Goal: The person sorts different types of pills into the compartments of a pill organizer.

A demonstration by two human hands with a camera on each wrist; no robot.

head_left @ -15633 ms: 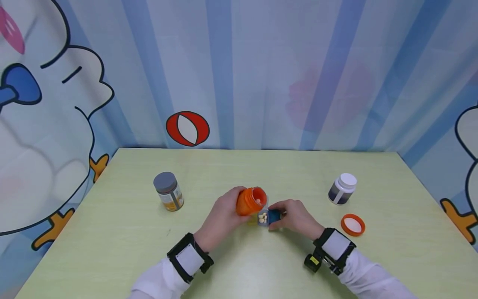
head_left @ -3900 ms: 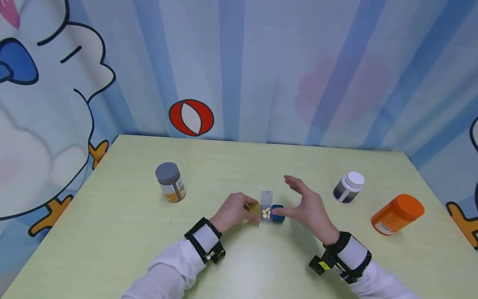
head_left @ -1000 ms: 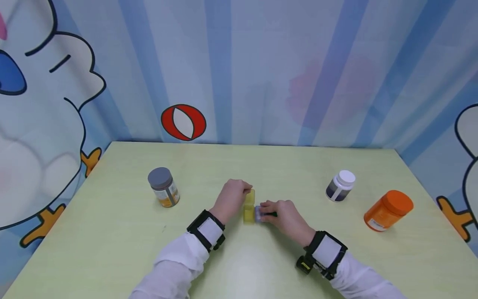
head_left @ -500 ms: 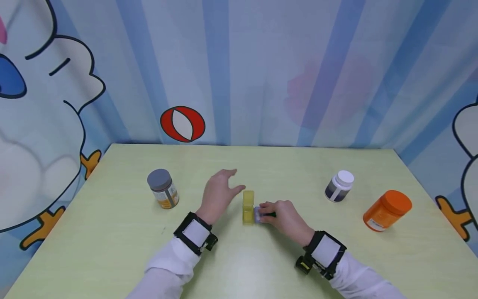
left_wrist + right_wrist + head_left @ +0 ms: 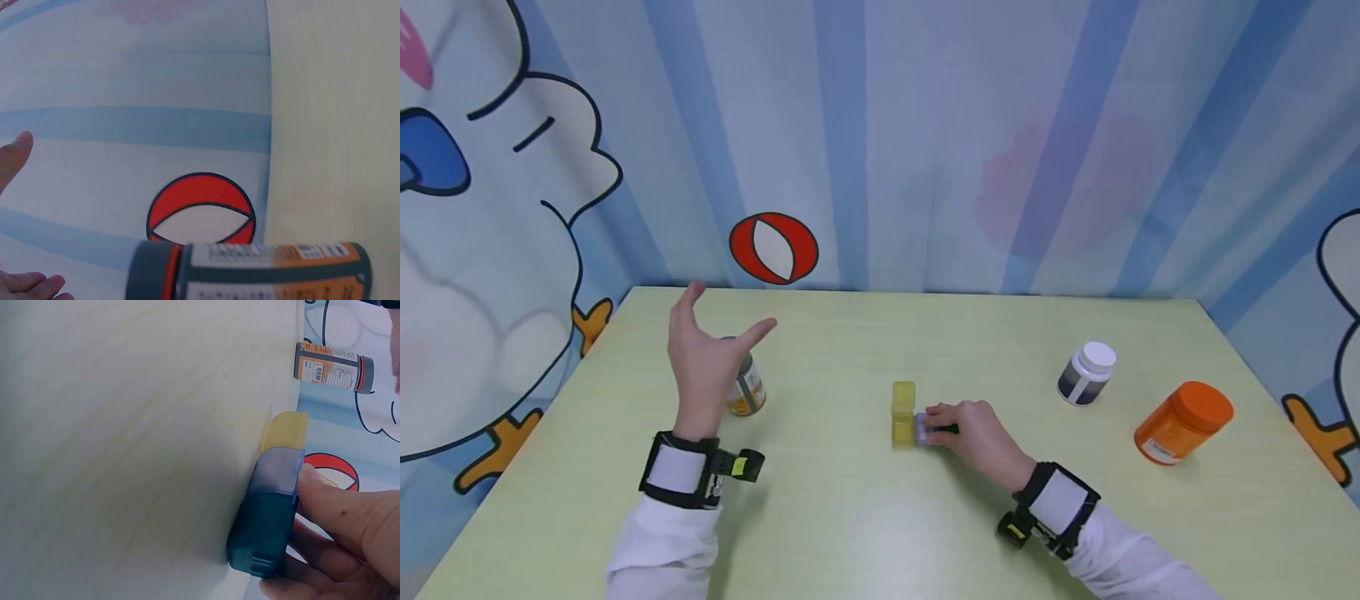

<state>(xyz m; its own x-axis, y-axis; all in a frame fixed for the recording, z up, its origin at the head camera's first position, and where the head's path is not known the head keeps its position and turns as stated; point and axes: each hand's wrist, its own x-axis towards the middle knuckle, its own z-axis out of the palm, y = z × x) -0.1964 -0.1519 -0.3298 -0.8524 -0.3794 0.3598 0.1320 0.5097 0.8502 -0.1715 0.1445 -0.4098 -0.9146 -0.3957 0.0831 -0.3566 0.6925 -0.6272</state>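
Note:
A small pill organizer (image 5: 903,414) with yellow, lavender and dark blue compartments lies mid-table, its yellow lid raised. My right hand (image 5: 981,437) holds it by the lavender and blue end; in the right wrist view the thumb and fingers grip the organizer (image 5: 275,487) from one side. At the left, my left hand (image 5: 703,367) is raised with thumb and fingers spread, holding nothing. It is in front of a grey-capped bottle (image 5: 747,392) with a white and orange label, partly hiding it. The left wrist view shows this bottle (image 5: 269,270) close by, apart from the visible fingertips.
On the right side of the table (image 5: 850,517) stand a white-capped bottle (image 5: 1085,377) and an orange bottle (image 5: 1180,425) with its cap on. A striped, cartoon-printed curtain (image 5: 880,150) hangs behind the far edge.
The orange bottle, earlier tilted in my left hand, now stands capped at the right. The lavender lid has been closed and the yellow one opened. My left hand has moved left to the grey-capped bottle.

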